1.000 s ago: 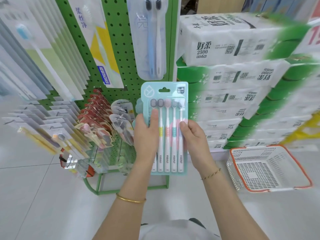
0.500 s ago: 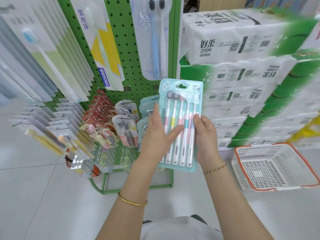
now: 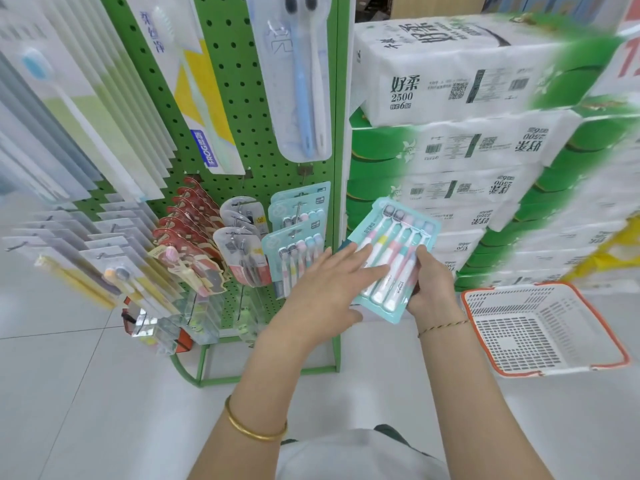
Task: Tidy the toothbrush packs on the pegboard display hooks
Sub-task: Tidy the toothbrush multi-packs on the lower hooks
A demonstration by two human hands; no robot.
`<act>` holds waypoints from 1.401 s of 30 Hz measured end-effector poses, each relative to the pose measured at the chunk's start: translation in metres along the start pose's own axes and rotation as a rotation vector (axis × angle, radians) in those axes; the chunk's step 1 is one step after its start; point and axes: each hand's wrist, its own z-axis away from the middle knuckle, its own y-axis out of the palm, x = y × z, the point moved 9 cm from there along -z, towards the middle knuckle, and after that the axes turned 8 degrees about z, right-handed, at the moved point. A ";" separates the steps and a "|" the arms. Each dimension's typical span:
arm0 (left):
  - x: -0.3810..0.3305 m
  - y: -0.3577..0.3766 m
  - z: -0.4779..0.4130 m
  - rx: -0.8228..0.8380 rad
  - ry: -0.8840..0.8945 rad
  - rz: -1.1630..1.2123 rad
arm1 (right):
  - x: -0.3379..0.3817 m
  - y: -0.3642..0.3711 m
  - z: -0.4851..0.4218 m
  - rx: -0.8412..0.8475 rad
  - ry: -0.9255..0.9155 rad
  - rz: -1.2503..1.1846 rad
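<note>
A teal pack of several toothbrushes is tilted to the right, off the board, beside the green pegboard. My right hand grips its lower right edge, thumb on the front. My left hand lies over the pack's lower left with straight fingers, thumb under the bottom edge. Two like teal packs hang on hooks at the board's lower right, just left of my left hand. Red packs and clear packs hang further left.
Stacked tissue bales rise to the right of the board. A white basket with an orange rim sits on the floor at the right. Long white and grey packs fan out at the upper left. White floor tiles lie below.
The teal pack has moved right and down and tipped clockwise, away from the hook. My left hand went from gripping its left edge to lying flat across it. The hanging packs came into view.
</note>
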 end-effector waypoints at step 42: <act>0.059 -0.055 0.017 -0.710 -0.408 0.743 | 0.023 0.061 0.056 0.725 -0.460 0.543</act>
